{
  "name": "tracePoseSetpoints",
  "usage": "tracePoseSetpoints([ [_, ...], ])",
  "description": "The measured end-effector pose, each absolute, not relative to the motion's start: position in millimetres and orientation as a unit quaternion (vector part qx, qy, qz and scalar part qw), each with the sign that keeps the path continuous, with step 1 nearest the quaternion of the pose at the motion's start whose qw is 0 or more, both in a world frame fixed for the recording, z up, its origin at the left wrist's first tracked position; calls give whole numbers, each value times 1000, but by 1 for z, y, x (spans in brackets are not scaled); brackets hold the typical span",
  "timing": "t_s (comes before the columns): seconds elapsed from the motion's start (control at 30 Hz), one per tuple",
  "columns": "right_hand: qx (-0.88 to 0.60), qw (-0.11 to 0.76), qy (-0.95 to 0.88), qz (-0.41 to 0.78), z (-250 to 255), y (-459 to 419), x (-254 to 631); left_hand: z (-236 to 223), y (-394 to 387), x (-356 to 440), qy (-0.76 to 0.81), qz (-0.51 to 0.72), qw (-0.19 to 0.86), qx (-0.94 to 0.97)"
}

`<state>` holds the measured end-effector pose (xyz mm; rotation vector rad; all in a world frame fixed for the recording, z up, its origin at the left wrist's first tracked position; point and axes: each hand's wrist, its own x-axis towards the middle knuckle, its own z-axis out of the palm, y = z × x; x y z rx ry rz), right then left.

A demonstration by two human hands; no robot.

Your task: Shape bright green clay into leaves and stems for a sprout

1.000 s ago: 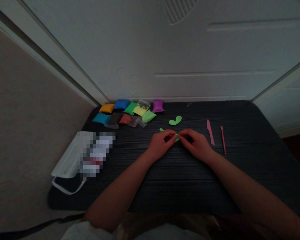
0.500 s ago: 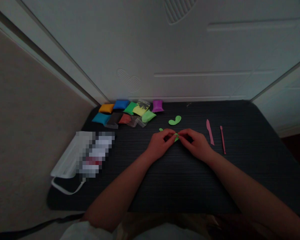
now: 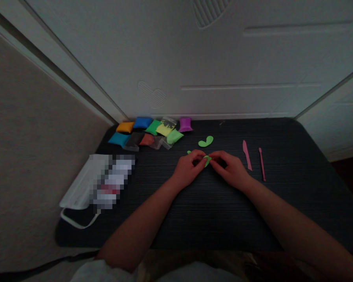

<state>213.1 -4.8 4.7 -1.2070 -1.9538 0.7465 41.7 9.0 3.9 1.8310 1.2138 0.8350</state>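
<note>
Between my two hands is a small piece of light green modelling clay (image 3: 207, 161). My left hand (image 3: 189, 167) pinches its left side with thumb and fingertips, and my right hand (image 3: 228, 167) pinches it from the right. The fingers cover part of the piece. Just beyond my hands lies a curved green clay shape (image 3: 205, 141), like two joined leaves, flat on the black table (image 3: 214, 219). Another bit of green clay (image 3: 189, 152) peeks out behind my left fingers, mostly hidden.
A pink plastic knife (image 3: 247, 155) and a thin pink modelling tool (image 3: 262, 164) lie to the right. Several bags of coloured clay (image 3: 142, 122) sit at the back left, with a purple bag (image 3: 185, 124) beside them. A white face mask (image 3: 85, 184) and a blurred-out packet (image 3: 117, 180) lie at left.
The green clay piece between my fingertips has shifted slightly and shows a little differently. Both hands stay in nearly the same place, still pinching it.
</note>
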Motion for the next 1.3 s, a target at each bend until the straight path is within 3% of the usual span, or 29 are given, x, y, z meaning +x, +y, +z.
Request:
tracePoseSetpoints([
  [0.5, -461, 352, -777, 246, 4, -4, 214, 8, 8, 40, 464, 311, 351, 751],
  [1.3, -469, 372, -743, 298, 4, -7, 212, 4, 8, 41, 478, 351, 384, 708],
])
